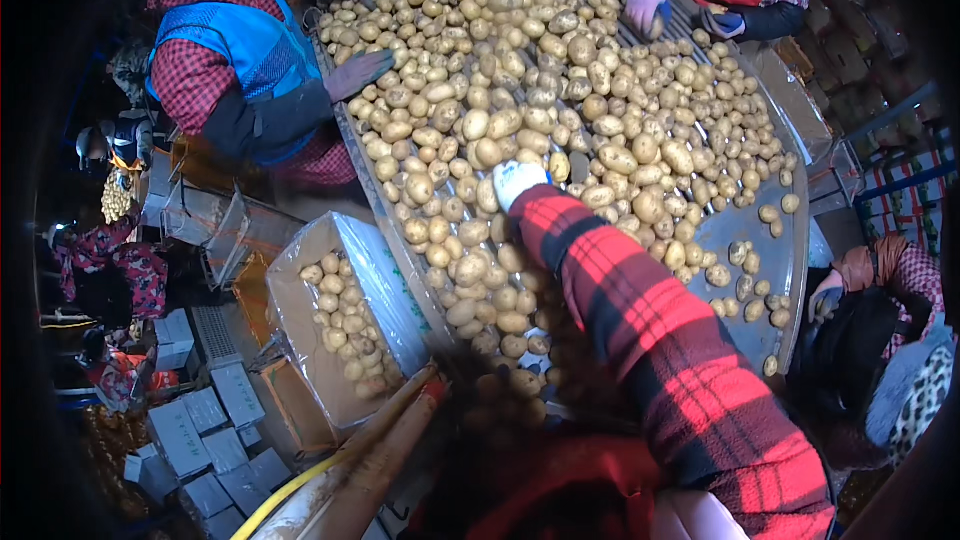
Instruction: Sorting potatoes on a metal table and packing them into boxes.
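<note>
My right hand [519, 181], in a white glove with some blue on it, reaches into a thick spread of potatoes [618, 159] at the middle of the view. A red and black plaid sleeve leads to it from the lower right. Its fingers are turned away among the potatoes, so their grip is hidden. A dark flat lump [578, 167] lies just right of the hand. The potatoes rest on a sorting table with rollers and a metal rim [390, 236]. My left hand is out of view; small white and blue patches [535, 360] below my sleeve are unclear.
A plastic-lined cardboard box [292, 300] holding potatoes stands left of the table. Co-workers' gloved hands [360, 75] [646, 9] work at the far left and far right. Another person [900, 315] is at the right. A rusty pipe [382, 442] and stacked boxes [180, 439] are lower left.
</note>
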Demonstrator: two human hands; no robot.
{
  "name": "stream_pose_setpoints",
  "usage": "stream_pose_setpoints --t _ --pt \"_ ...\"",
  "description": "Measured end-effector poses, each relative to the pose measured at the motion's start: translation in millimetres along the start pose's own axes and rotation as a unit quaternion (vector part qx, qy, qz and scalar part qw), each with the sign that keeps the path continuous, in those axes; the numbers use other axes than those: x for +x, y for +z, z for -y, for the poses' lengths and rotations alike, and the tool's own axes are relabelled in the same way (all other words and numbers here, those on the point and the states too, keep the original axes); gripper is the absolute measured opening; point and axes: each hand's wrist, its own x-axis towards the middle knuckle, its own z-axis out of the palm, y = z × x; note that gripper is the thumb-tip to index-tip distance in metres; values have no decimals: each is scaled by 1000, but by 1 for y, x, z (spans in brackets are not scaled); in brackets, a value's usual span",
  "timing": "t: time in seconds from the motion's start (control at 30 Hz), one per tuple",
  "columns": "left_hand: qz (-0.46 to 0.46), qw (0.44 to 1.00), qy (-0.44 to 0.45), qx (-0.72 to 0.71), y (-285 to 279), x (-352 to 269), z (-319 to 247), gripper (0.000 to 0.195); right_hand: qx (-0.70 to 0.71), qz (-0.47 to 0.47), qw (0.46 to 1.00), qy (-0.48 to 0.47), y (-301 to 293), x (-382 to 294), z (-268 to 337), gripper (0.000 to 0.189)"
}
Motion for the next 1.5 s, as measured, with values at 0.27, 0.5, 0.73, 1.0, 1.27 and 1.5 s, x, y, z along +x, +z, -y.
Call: stream_pose_setpoints --t 0.27,0.5,0.73,1.0,1.27,1.5 --pt "-3 998 46 37 5 -11 -6 28 344 -34 938 19 20 -107 -39 40" --pt "134 986 93 46 64 33 2 22 940 4 342 14 16 -310 -81 56" --pt "-173 851 -406 -286 -103 -9 -29 28 912 10 352 210 30 -420 11 58" --pt "-7 905 -277 322 6 20 80 22 898 -96 382 194 47 -528 36 55" --pt "3 809 -556 192 29 95 206 18 933 -227 208 186 43 -643 23 48" --pt "29 799 -586 134 -20 140 349 33 458 -226 794 331 117 -741 -30 51"
